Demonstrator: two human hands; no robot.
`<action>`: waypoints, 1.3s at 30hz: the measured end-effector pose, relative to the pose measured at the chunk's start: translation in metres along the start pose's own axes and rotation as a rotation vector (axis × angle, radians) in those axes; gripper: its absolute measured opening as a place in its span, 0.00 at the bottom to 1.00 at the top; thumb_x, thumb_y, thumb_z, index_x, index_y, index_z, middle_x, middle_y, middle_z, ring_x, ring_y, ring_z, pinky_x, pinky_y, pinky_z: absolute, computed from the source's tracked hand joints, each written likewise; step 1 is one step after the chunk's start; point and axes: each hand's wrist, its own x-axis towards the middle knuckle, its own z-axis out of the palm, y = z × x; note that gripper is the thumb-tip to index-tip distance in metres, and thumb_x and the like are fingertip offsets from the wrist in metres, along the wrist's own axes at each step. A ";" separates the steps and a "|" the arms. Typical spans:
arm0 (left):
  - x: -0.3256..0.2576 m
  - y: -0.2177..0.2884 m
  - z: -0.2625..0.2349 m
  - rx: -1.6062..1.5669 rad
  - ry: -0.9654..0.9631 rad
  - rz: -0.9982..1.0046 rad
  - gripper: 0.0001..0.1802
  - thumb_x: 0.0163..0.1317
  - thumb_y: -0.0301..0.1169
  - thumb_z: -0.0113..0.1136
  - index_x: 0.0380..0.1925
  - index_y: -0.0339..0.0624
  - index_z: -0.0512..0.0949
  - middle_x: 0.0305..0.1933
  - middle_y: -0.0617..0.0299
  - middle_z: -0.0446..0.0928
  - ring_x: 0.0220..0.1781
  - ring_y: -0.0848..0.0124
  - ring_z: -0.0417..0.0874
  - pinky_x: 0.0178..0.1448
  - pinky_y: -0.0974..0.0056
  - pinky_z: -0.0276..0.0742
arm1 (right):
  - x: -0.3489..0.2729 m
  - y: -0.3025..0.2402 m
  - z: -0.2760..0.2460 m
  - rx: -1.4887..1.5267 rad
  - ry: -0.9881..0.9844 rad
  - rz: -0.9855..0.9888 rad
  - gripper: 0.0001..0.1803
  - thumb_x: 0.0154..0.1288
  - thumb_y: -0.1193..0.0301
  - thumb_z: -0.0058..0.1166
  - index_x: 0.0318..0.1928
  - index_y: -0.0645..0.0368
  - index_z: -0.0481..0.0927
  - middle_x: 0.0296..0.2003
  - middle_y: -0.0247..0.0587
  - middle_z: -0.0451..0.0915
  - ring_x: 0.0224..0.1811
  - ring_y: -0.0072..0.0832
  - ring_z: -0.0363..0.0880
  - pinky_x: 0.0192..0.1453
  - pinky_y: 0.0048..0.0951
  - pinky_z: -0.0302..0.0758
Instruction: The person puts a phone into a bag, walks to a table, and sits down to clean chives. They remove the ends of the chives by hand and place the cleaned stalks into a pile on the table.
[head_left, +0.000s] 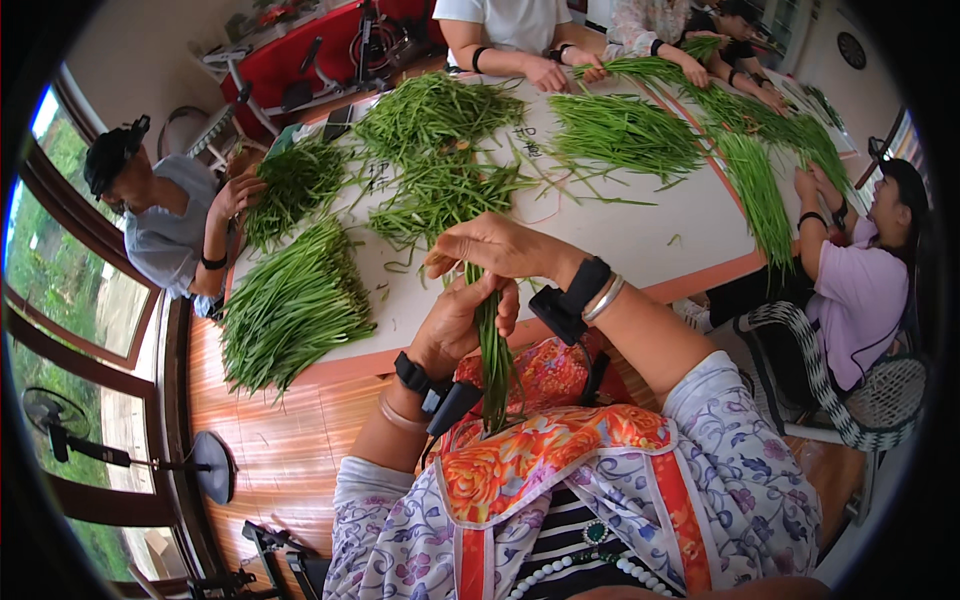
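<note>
White beads point(548, 572) hang at the person's neck over a striped top, with a bright orange floral apron point(540, 455) spread just beyond them. Above the apron, the left hand point(462, 322) is curled around a slim bunch of green stems point(493, 350) — fingers wrapped about its upper part, the leafy length hanging down in front of the apron. The right hand point(500, 247) arches over the top of that bunch, fingers bent toward the left; whether its fingertips pinch anything, I cannot tell. Both hands are near the close edge of the white table point(640, 228), which has a pinkish border. On it, a neatly aligned stack of greens point(295, 305) lies to the left, two looser heaps point(440, 115) lie straight ahead, and a flatter pile point(625, 135) lies farther right. At the left side, a co-worker in a dark cap point(118, 158) rests a hand on another mound of greens point(297, 188). Across the table and at the right, more people sit or stand beside long green bundles point(755, 185) — one wears a lilac top point(858, 285).
</note>
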 end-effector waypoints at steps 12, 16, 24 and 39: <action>0.009 -0.004 -0.024 -0.179 0.130 -0.069 0.16 0.76 0.45 0.45 0.31 0.50 0.65 0.21 0.75 0.52 0.21 0.82 0.50 0.24 0.74 0.50 | -0.112 0.057 -0.159 -0.426 0.242 0.579 0.09 0.59 0.75 0.56 0.39 0.65 0.79 0.30 0.39 0.83 0.28 0.23 0.82 0.31 0.25 0.78; 0.024 -0.011 -0.037 -0.246 0.189 -0.076 0.15 0.76 0.44 0.45 0.32 0.49 0.67 0.20 0.75 0.51 0.21 0.82 0.50 0.23 0.75 0.50 | -0.153 0.071 -0.229 -0.916 0.326 0.724 0.04 0.53 0.75 0.55 0.25 0.63 0.79 0.20 0.44 0.79 0.20 0.32 0.79 0.27 0.34 0.75; 0.043 -0.017 -0.039 -0.300 0.197 -0.083 0.13 0.76 0.41 0.46 0.34 0.47 0.68 0.21 0.74 0.52 0.21 0.82 0.49 0.23 0.76 0.51 | -0.170 0.126 -0.229 -0.926 0.399 0.598 0.07 0.51 0.71 0.63 0.28 0.60 0.79 0.28 0.43 0.83 0.33 0.41 0.82 0.38 0.37 0.76; 0.056 -0.033 -0.029 -0.065 0.431 -0.181 0.15 0.75 0.37 0.47 0.52 0.38 0.72 0.38 0.64 0.81 0.31 0.78 0.75 0.31 0.75 0.70 | -0.116 0.039 -0.081 0.018 0.289 0.422 0.05 0.67 0.75 0.56 0.35 0.62 0.74 0.26 0.31 0.78 0.28 0.15 0.74 0.31 0.19 0.71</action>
